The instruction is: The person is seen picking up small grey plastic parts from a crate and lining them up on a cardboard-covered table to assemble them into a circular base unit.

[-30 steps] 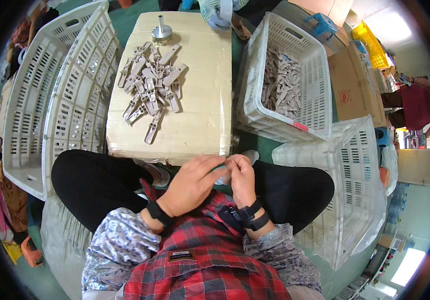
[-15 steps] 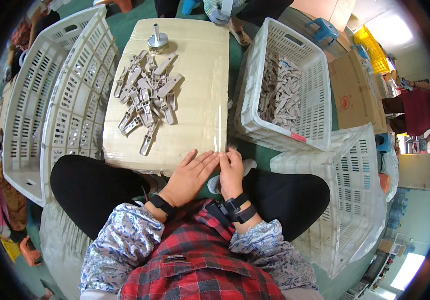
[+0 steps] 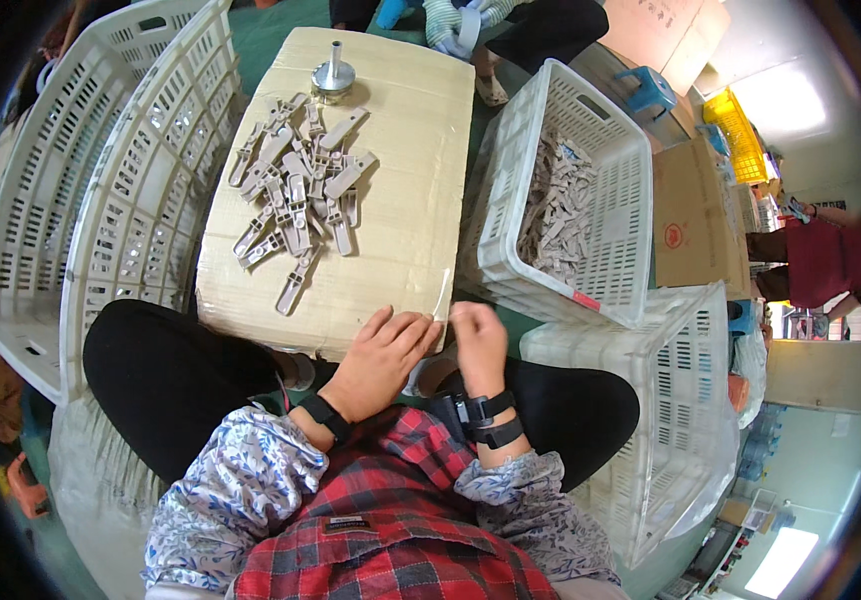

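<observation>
My left hand lies flat with fingers stretched out at the near right corner of a cardboard-topped work surface. Just right of that corner, my right hand is closed, fingers curled toward the thumb; whatever they may hold is hidden. A shiny strip of clear tape runs along the board's right edge, close to my fingertips. Farther left on the board is a loose pile of grey plastic clips. Behind the pile stands a round metal piece with an upright stem.
A white crate of grey parts stands right of the board. Another pale crate sits nearer on the right, and large white crates rise on the left. Across the board are another person's gloved hands with a pale ring-shaped thing.
My right hand has moved slightly right, away from my left fingertips, and its fingers have curled in. My left hand stays on the corner. The whole view has shifted a little.
</observation>
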Demonstrator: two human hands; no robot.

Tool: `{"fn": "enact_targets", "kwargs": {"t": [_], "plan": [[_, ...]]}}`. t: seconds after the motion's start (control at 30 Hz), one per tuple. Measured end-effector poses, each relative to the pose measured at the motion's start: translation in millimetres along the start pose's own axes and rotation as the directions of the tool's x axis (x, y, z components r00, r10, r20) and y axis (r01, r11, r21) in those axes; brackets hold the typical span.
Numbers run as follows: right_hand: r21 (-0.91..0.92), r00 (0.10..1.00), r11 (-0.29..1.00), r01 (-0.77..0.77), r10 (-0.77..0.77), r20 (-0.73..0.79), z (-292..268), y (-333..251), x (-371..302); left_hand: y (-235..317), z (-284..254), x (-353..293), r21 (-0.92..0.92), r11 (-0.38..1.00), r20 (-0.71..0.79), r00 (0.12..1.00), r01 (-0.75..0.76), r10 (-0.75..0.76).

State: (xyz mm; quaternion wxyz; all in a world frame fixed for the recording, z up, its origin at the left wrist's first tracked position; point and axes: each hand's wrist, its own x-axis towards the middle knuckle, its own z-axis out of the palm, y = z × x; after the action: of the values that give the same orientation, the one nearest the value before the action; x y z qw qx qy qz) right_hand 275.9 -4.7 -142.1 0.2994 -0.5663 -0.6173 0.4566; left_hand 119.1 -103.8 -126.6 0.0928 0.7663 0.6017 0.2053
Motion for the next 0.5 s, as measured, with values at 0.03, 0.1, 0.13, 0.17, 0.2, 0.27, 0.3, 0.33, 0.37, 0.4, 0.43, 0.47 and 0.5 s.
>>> {"fn": "enact_targets", "kwargs": {"t": [0.03, 0.1, 0.13, 0.17, 0.2, 0.27, 0.3, 0.33, 0.37, 0.4, 0.43, 0.47, 0.5], "plan": [[0.021, 0.998, 1.000, -0.002, 0.004, -0.058, -8, 4, 9, -1, 1, -1, -0.001, 1.000, -0.006, 1.000, 0.005, -0.005], [0.018, 0.977, 0.997, 0.082, -0.077, -0.197, -31, 7, 34, 0, 5, -1, 0.025, 1.000, 0.006, 1.000, -0.006, 0.005], [-0.071, 0.962, 0.995, 0.071, -0.087, -0.259, -40, 1, 45, 0, 4, -2, 0.027, 1.000, 0.005, 1.000, -0.001, 0.001], [-0.077, 0.959, 0.995, 0.068, -0.086, -0.269, -47, 1, 55, 0, 5, -1, 0.045, 0.999, 0.002, 1.000, -0.015, 0.015], [-0.358, 0.943, 0.929, 0.098, -0.201, -0.263, -50, 2, 65, 0, 3, 0, 0.073, 0.997, 0.001, 1.000, -0.024, 0.024], [-0.722, 0.945, 0.688, 0.073, -0.279, -0.169, -53, 5, 74, 1, 2, 0, 0.060, 0.998, -0.001, 1.000, -0.019, 0.019], [-0.720, 0.945, 0.691, 0.073, -0.278, -0.172, -56, 5, 77, 1, 1, 0, 0.047, 0.999, -0.004, 1.000, -0.009, 0.009], [-0.726, 0.964, 0.687, 0.027, -0.210, -0.162, -59, 5, 81, 1, 1, 0, 0.050, 0.999, -0.002, 1.000, -0.011, 0.011], [-0.733, 0.978, 0.680, -0.018, -0.139, -0.153, -62, 3, 82, 1, -1, 1, 0.026, 1.000, -0.016, 1.000, -0.010, 0.011], [-0.749, 0.976, 0.662, 0.012, -0.172, -0.137, -65, 6, 85, 1, -2, 2, 0.003, 1.000, -0.029, 1.000, -0.010, 0.010], [-0.747, 0.976, 0.665, 0.009, -0.169, -0.139, -69, 7, 87, 0, -2, 2, 0.004, 1.000, -0.025, 1.000, -0.012, 0.012], [-0.759, 0.978, 0.650, 0.041, -0.181, -0.103, -74, 6, 89, -1, -3, 3, -0.011, 1.000, -0.018, 1.000, -0.011, 0.011], [-0.769, 0.979, 0.634, 0.073, -0.192, -0.065, -75, 6, 90, -2, -3, 3, -0.028, 1.000, -0.012, 1.000, -0.009, 0.009]]}}
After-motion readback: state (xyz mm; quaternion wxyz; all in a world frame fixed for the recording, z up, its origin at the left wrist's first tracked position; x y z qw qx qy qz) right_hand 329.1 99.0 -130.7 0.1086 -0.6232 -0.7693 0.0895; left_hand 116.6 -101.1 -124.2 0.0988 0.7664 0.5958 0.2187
